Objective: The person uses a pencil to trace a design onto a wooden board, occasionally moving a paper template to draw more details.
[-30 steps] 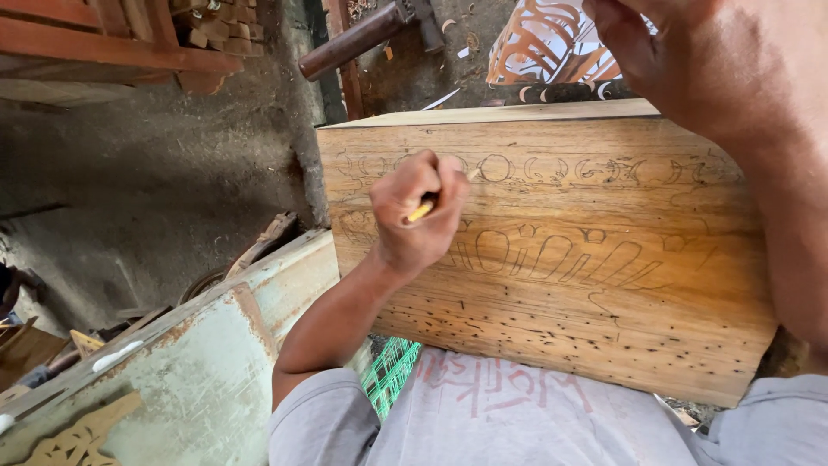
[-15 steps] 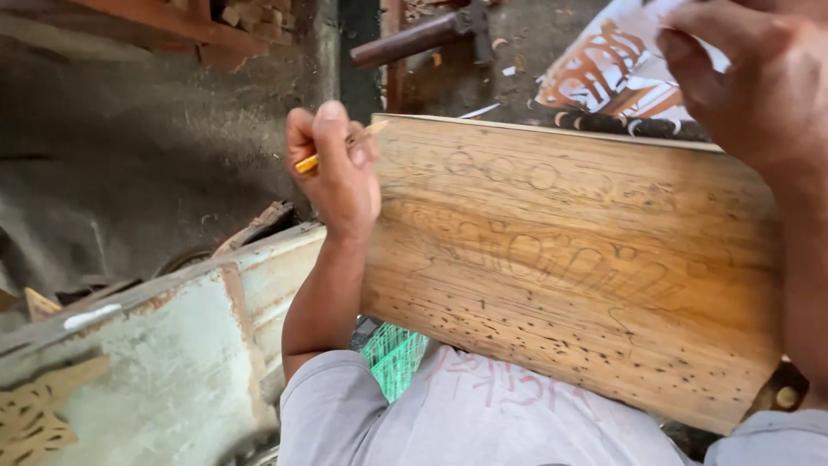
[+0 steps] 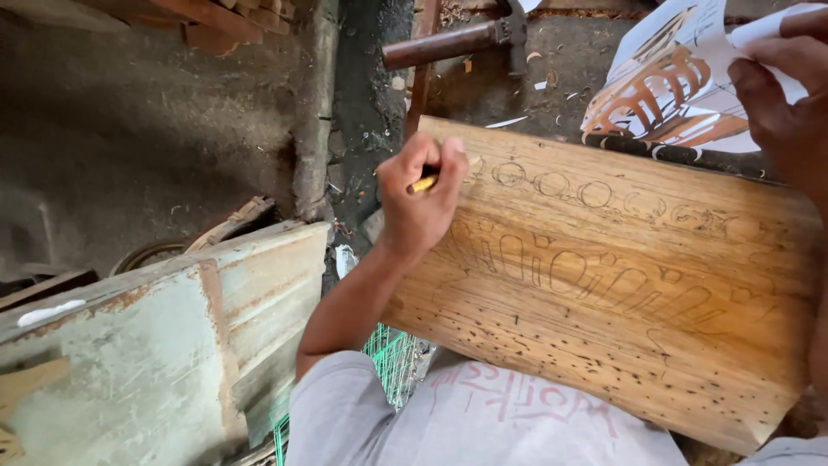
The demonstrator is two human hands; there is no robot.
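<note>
Hammer on the dirty floor, weathered pale-green panel at left.

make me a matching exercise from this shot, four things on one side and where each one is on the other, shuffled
Things:
1. pencil
2. wooden board
3. hammer
4. patterned paper

Places:
A. pinched in the right hand, beyond the board's far edge
B. lying on the ground at the top of the view
C. gripped in the left hand, at the board's left end
D. across the person's lap, pencil outlines drawn on it

Pairs: 1-C, 2-D, 3-B, 4-A
</note>
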